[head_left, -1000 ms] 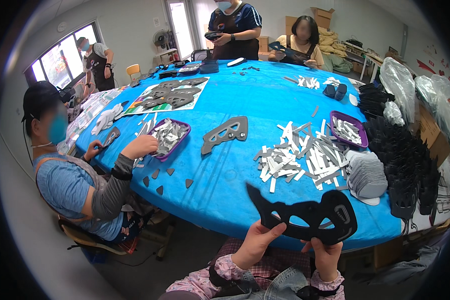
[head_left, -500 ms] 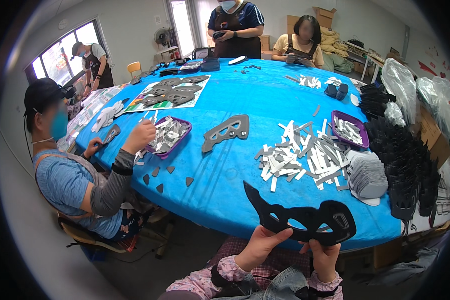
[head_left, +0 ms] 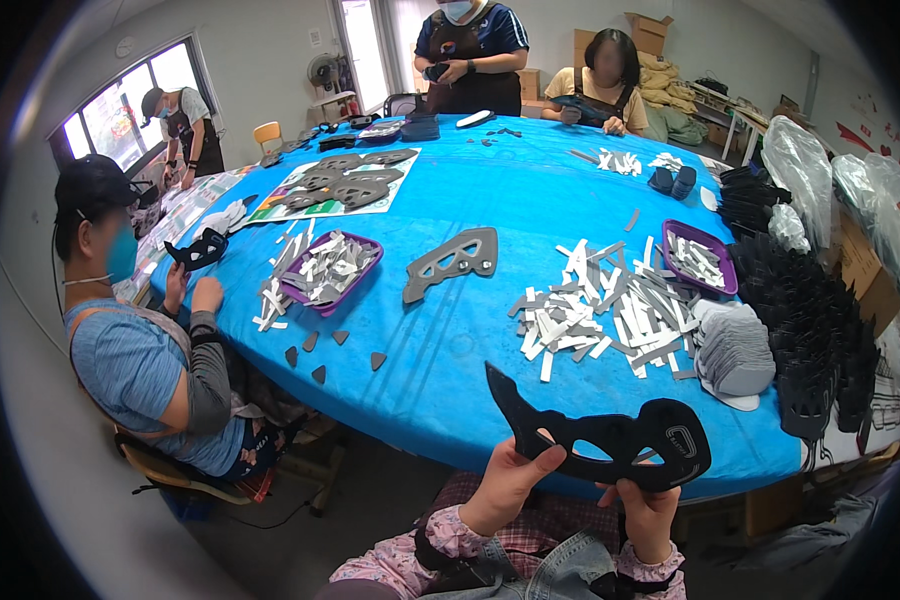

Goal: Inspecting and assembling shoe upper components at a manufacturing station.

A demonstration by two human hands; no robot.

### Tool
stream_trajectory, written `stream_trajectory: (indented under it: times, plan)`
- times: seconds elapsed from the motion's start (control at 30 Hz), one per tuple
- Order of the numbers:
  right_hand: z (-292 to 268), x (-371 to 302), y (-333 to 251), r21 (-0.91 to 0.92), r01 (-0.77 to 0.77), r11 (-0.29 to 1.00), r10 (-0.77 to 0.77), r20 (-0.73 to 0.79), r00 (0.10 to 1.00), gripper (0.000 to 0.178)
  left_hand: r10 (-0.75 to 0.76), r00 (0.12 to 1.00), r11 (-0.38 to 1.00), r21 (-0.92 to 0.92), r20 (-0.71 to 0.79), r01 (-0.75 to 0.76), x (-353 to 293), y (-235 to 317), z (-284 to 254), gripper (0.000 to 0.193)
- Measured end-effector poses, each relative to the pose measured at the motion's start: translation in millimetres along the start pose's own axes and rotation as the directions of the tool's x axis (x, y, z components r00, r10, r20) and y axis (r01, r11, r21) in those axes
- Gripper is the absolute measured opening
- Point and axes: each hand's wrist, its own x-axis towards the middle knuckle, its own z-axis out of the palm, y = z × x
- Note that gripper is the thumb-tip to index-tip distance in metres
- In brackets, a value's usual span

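A flat black curved panel (head_left: 622, 424) with cut-out holes is held up over the near table edge. My left hand (head_left: 513, 482) grips its left part, with the thumb across the front by a hole. My right hand (head_left: 650, 518) pinches the lower right edge from below, its fingertips partly behind the panel. Beyond it lies a pile of white and grey strips (head_left: 610, 312). A grey panel of similar shape (head_left: 478, 245) with two small round white spots rests mid-table.
Right of the strips stand a stack of rounded pale pads (head_left: 738, 352), a purple basket (head_left: 733, 274) and a heap of black panels (head_left: 792, 300). A seated co-worker (head_left: 135, 350) is at the left by another purple basket (head_left: 375, 268). Small grey triangles (head_left: 378, 360) lie nearby.
My left hand has moved slightly up and left along the panel, its thumb now higher. The left co-worker's hand has left the basket, and a black panel now shows in their hands.
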Motion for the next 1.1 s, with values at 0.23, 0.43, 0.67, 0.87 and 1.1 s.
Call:
stream_trajectory:
  times: [0.23, 0.43, 0.67, 0.87, 1.1]
  plan:
    - [6.6, 2.3, -4.7, 0.047, -0.048, 0.998, 0.050, -0.035, 0.998, 0.010, -0.025, 1.000, 0.993, -0.113, 0.011, 0.026, 3.4, 9.0, 7.7, 0.011]
    - [3.0, 1.0, -4.7, 0.032, -0.063, 0.998, 0.063, -0.022, 0.998, 0.009, 0.011, 0.998, 0.998, 0.055, 0.059, -0.014, 1.0, 4.7, -1.4, 0.007]
    - [6.1, -6.1, -8.0, 0.105, -0.113, 0.988, 0.120, -0.066, 0.991, 0.011, -0.133, 0.972, 0.910, -0.364, 0.191, 0.196, -5.3, -11.3, 7.7, 0.019]
    - [8.8, 0.3, -4.9, -0.019, -0.173, 0.985, 0.172, -0.052, 0.984, 0.016, -0.127, 0.949, 0.988, -0.046, 0.288, 0.146, 3.4, -14.7, 3.4, 0.034]
    - [2.5, 2.6, -0.3, -0.014, -0.051, 0.999, 0.051, 0.050, 0.997, 0.019, -0.109, 0.987, 0.992, -0.048, 0.121, 0.116, 5.3, -11.2, 13.9, 0.037]
